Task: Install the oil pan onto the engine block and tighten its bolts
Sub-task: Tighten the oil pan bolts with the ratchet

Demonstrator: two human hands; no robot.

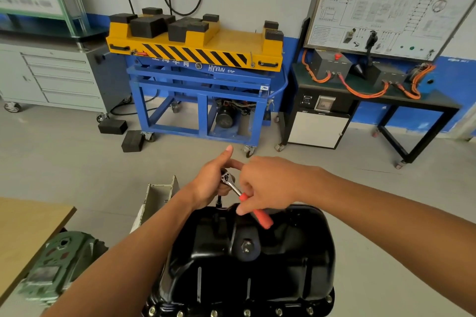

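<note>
The black oil pan (278, 265) lies bottom-up in the lower middle, its drain plug (246, 246) facing me and several bolts (246, 312) along its near flange. A ratchet wrench (233, 186) with a red handle (257, 212) stands on a black extension (219, 201) at the pan's far edge. My left hand (210, 184) grips the ratchet head and the top of the extension, thumb pointing up. My right hand (268, 184) curls its fingers round the red handle. The engine block under the pan is hidden.
A wooden tabletop (23, 229) lies at the lower left, with a green housing (59, 262) beside it. A grey metal bracket (157, 201) stands left of the pan. Across the floor are a blue and yellow lift cart (198, 80), loose black blocks (132, 140), a drawer cabinet (59, 77) and a training bench (373, 90).
</note>
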